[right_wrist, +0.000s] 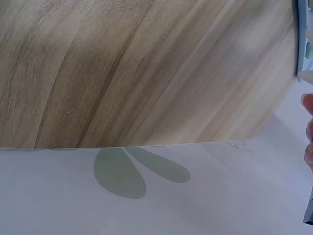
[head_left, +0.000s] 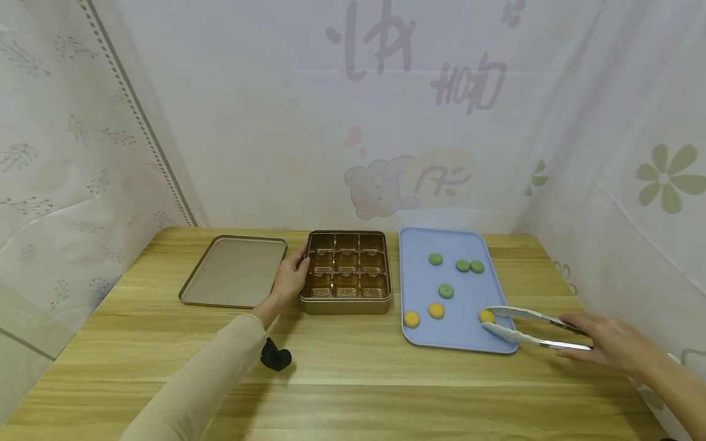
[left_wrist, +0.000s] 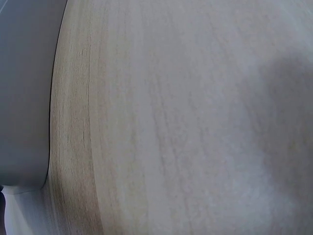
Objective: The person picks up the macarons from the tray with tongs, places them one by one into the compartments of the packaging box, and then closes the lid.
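Tongs (head_left: 543, 343) sit in the right hand (head_left: 618, 343), its fingers and thumb curled about the handles. Their two arms stand spread, with one yellow disc (head_left: 486, 316) between the tips; whether they pinch it I cannot tell. That disc lies on the blue tray (head_left: 458, 335), near its right rim, and the tray reaches away to the left of the tips and beyond them. Two more yellow discs (head_left: 436, 310) lie left of the tips, the farther one by the tray's left rim. Four green discs (head_left: 445, 291) lie beyond and left of the tips, two of them side by side.

Well left of the tongs, the left hand (head_left: 289, 275) holds the pan (head_left: 346, 307) by its left side, thumb at the rim. Nine compartments fill the pan, right of that hold. Just left of the same hand lies a flat plate (head_left: 237, 269). All rest on the wooden table (head_left: 353, 361).
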Demonstrator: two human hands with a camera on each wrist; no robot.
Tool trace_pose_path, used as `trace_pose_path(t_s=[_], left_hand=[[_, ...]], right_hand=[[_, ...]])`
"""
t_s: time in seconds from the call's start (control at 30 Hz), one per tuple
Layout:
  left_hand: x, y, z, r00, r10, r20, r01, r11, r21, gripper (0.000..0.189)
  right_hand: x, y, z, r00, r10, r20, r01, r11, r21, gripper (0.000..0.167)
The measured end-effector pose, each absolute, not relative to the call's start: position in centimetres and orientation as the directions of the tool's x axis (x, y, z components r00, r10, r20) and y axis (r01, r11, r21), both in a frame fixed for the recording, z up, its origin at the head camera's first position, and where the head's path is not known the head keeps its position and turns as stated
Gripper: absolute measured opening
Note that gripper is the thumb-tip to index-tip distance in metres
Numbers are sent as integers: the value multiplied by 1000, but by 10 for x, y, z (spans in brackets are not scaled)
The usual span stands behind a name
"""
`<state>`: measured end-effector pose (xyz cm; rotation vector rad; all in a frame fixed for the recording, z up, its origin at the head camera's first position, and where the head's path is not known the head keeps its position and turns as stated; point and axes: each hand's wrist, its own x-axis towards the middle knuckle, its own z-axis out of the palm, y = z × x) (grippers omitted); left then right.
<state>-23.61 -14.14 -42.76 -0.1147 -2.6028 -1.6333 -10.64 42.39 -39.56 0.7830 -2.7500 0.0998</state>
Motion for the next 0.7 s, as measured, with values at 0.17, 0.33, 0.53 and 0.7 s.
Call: trace_pose_path(t_s=[0.17, 0.33, 0.53, 0.7], left_hand=[[-236, -141, -428, -996, 24, 89, 91, 427, 900, 47], [-235, -142, -427, -998, 30, 61, 67, 429, 901, 47], [-235, -141, -427, -998, 28, 63, 69, 437, 897, 47], [-235, -141, -427, -996, 35, 78, 85, 441, 893, 47]], right_hand=[[-107, 425, -396, -814, -505, 287, -523, 852, 18, 61], [-108, 426, -398, -766, -548, 337, -567, 822, 49, 61], [-108, 419, -396, -805, -508, 306, -533, 846, 3, 58], [-113, 404, -388, -823, -477, 309, -502, 865, -4, 57]])
